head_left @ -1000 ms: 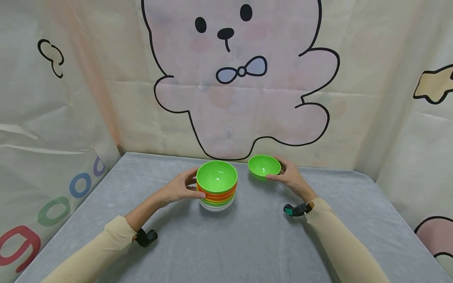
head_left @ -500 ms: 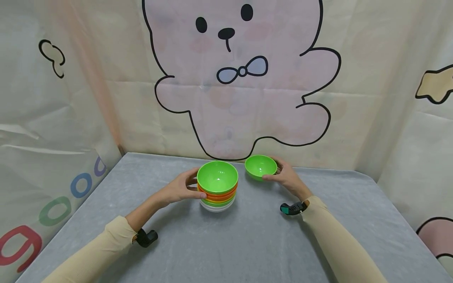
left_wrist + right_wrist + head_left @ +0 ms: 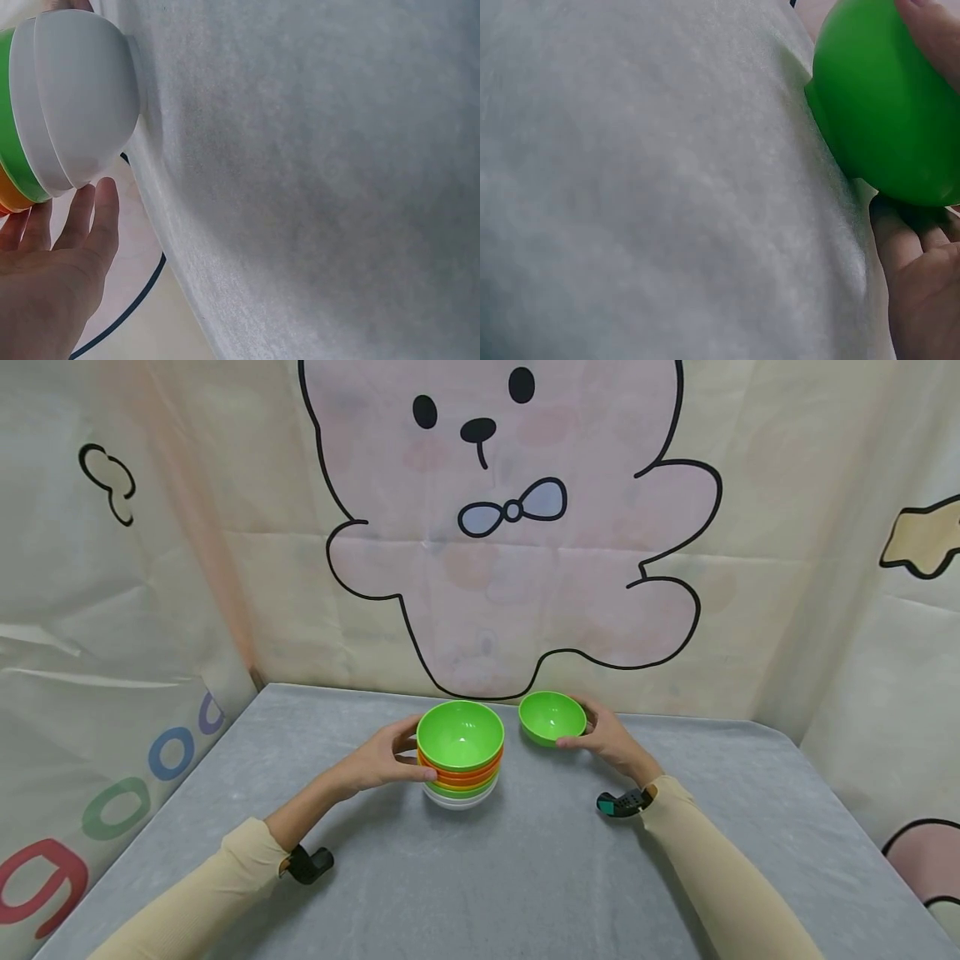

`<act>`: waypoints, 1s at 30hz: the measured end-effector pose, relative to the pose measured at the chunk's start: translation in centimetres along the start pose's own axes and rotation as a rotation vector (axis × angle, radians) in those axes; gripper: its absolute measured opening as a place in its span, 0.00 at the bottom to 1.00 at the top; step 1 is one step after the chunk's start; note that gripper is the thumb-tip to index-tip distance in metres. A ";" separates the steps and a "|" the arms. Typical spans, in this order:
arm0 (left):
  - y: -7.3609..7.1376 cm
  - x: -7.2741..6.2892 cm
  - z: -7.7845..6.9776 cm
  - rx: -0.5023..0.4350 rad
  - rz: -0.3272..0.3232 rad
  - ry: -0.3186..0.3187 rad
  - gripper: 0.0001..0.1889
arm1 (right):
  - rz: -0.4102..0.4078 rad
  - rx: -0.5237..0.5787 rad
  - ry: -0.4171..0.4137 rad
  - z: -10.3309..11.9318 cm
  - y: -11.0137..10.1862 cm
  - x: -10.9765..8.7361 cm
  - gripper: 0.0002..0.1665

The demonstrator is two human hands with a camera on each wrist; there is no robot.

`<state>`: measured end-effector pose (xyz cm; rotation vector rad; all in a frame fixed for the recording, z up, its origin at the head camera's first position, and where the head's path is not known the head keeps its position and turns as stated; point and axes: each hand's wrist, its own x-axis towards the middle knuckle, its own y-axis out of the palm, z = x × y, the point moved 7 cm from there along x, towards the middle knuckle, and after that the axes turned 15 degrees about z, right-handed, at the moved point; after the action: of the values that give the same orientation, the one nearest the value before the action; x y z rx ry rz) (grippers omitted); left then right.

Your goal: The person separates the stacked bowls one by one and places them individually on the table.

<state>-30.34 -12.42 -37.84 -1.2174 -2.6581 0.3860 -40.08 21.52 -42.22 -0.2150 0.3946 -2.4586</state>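
A stack of nested bowls stands upright on the table, with a green bowl [image 3: 461,735] on top, orange ones [image 3: 463,780] under it, and green and white ones lower down. My left hand [image 3: 378,762] holds the stack from its left side, thumb in front and fingers behind. In the left wrist view the white bowls [image 3: 86,94] at the bottom show close up. To the right of the stack, slightly farther back, is a separate green bowl [image 3: 551,718]. My right hand [image 3: 611,741] grips it by its right side. Its foot appears to meet the cloth in the right wrist view.
A grey cloth [image 3: 480,877] covers the table. Behind it hangs a pale curtain [image 3: 480,610] printed with a bear, close to the back edge. Printed sheets also hang at the left and right. Each wrist wears a dark camera band [image 3: 624,803].
My right hand has shifted the single green bowl slightly left, toward the stack, then a touch nearer. The left hand and the stack have stayed in place.
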 end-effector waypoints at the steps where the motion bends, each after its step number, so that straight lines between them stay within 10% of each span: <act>1: 0.0 0.0 0.0 0.000 0.000 -0.001 0.45 | 0.004 0.006 0.003 -0.1 0.0 0.0 0.55; 17: 0.0 0.0 0.1 -0.003 0.000 0.005 0.44 | 0.054 0.160 -0.003 0.2 -1.3 -1.9 0.58; 30: -0.1 0.1 0.1 0.013 0.008 0.012 0.44 | -0.124 0.020 -0.120 2.2 -3.5 -5.0 0.35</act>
<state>-30.47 -12.43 -37.94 -1.2235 -2.6371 0.3946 -37.59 26.76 -39.28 -0.3875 0.3131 -2.5538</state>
